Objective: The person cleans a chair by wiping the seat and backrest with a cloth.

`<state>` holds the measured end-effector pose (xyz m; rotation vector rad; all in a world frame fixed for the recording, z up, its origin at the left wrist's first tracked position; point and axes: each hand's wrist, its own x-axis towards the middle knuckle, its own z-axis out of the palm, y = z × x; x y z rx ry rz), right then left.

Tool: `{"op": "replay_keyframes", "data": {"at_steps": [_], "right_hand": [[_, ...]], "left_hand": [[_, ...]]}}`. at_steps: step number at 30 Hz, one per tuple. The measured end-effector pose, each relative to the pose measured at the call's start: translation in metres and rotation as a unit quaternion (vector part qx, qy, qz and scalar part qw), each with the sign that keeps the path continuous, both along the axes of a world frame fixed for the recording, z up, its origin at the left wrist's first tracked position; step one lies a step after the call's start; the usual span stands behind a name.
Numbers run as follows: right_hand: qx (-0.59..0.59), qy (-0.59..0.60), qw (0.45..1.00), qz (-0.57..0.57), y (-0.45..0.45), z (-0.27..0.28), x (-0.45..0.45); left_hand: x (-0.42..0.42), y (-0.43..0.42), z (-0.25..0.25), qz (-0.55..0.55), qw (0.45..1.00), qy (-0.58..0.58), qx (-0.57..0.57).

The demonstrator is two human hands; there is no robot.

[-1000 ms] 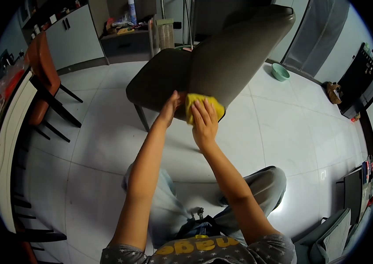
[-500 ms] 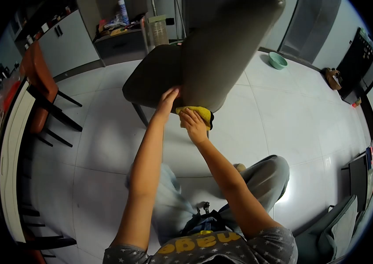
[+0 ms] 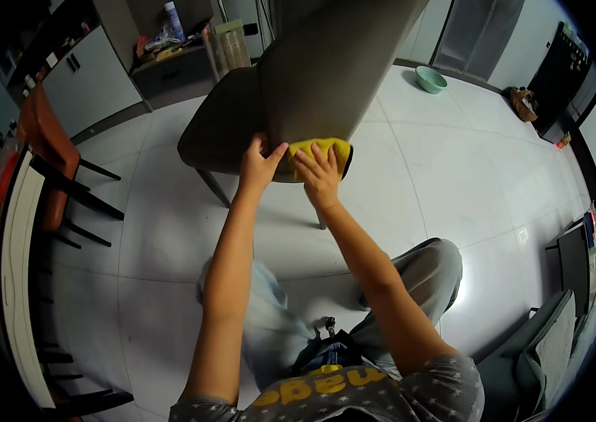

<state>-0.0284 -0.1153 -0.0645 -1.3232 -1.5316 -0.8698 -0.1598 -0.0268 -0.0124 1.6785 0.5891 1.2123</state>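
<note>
A dark grey upholstered chair (image 3: 326,77) is turned so that the outer face of its backrest leans toward me. Against the lower part of that backrest lies a yellow cloth (image 3: 340,151) with a dark edge. My right hand (image 3: 320,176) presses on the cloth, its fingers spread across it. My left hand (image 3: 261,165) grips the chair near the joint of seat and backrest, thumb pointing toward the cloth. Part of its fingers is hidden by the chair.
An orange-brown chair (image 3: 52,148) and a light-edged table (image 3: 13,274) stand on the left. A green basin (image 3: 431,79) is on the tiled floor, back right. A grey-green padded seat (image 3: 533,359) is at lower right, and a dark cabinet (image 3: 171,77) at the back.
My right hand and the yellow cloth have moved up onto the lower backrest, and the cloth is more spread out. My left hand stays at the chair. The view has shifted slightly.
</note>
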Motion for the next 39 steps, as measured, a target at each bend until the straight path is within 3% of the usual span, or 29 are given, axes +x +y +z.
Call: {"op": "replay_keyframes", "data": {"at_steps": [2,4,6,8,11,12,14,18,20,24,29,31,32,36,39], "right_hand": [[-0.033,0.003,0.999,0.004,-0.01,-0.028,-0.001],[-0.19,0.008,0.981,0.033,-0.024,-0.065,0.004],[-0.261,0.001,0.964,0.059,-0.042,-0.097,0.012],[-0.346,0.19,0.91,0.13,-0.061,-0.136,0.02],[-0.179,0.27,0.946,0.024,-0.079,-0.134,0.017],[-0.186,0.266,0.946,0.023,-0.078,-0.117,0.019],[0.004,0.284,0.959,0.003,-0.068,-0.035,0.021],[0.212,0.109,0.971,0.002,-0.036,0.101,0.047],[0.171,0.039,0.984,0.029,-0.02,0.128,0.058],[0.13,0.013,0.991,0.003,0.003,0.088,0.069],[0.057,0.072,0.996,0.011,-0.006,-0.014,0.049],[-0.059,0.117,0.991,0.009,-0.014,-0.056,0.037],[-0.057,0.119,0.991,0.011,-0.019,-0.073,0.032],[-0.126,0.165,0.977,0.044,-0.032,-0.081,0.028],[0.038,0.346,0.937,0.016,-0.041,-0.043,0.023]], "left_hand": [[0.001,-0.001,0.0,0.024,0.999,0.033,0.001],[0.001,-0.007,0.005,0.036,0.997,0.069,0.01],[0.003,-0.019,0.02,0.146,0.97,0.174,0.087],[0.005,-0.022,0.023,0.137,0.971,0.188,0.057],[0.009,-0.02,0.023,0.171,0.962,0.194,0.09],[0.009,-0.02,0.025,0.171,0.963,0.192,0.083],[0.005,-0.019,0.029,0.144,0.96,0.239,0.029],[0.006,-0.02,0.025,0.149,0.964,0.216,0.05],[0.007,-0.021,0.026,0.147,0.969,0.194,0.052],[0.009,-0.019,0.018,0.158,0.975,0.142,0.059],[0.017,-0.021,0.013,0.162,0.979,0.119,0.036],[0.015,-0.023,0.013,0.155,0.98,0.121,0.037],[0.015,-0.026,0.017,0.152,0.98,0.119,0.044],[0.01,-0.028,0.026,0.129,0.981,0.142,0.04],[0.0,-0.02,0.015,0.047,0.99,0.13,-0.016]]}}
